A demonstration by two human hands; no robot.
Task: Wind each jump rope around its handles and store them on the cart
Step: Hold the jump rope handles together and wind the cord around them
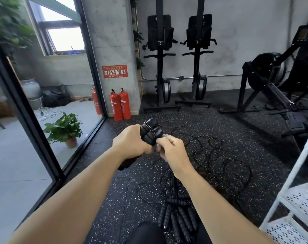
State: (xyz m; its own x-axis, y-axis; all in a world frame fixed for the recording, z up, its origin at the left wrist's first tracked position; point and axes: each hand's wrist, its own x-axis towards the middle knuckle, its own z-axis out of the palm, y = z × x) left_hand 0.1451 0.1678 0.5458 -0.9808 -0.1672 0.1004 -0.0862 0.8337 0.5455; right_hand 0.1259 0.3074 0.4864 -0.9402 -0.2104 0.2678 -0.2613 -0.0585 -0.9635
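Currently the person's L hand (130, 140) is wrapping its fingers tight round a pair of black handles (150, 132). They're held side by side, tips pointing up & away, w/ a few turns of thin black rope (148, 126) crossing them near the top. R hand (173, 152) is sitting just beside it, touching the bundle's lower right edge, thumb & fingers curled & pinching the rope where it's leaving the handles. Both arms are reaching out in front, so the bundle is hanging in the air, off the floor (132, 191).

Below & beyond the R hand, loose ropes (211, 152) are lying in a tangle on the speckled rubber. Nearer the person, spare handles (178, 219) are lying in a heap. White cart (304, 205) w/ perforated shelves is standing at the far right; can't make out any ropes on the shelves in view.

Further off, two red fire extinguishers (120, 104) are standing by the concrete pillar. Potted plant (65, 127) is sitting behind the glass partition (90, 59). Rowing machines (160, 50) are standing upright vs. the back wall.
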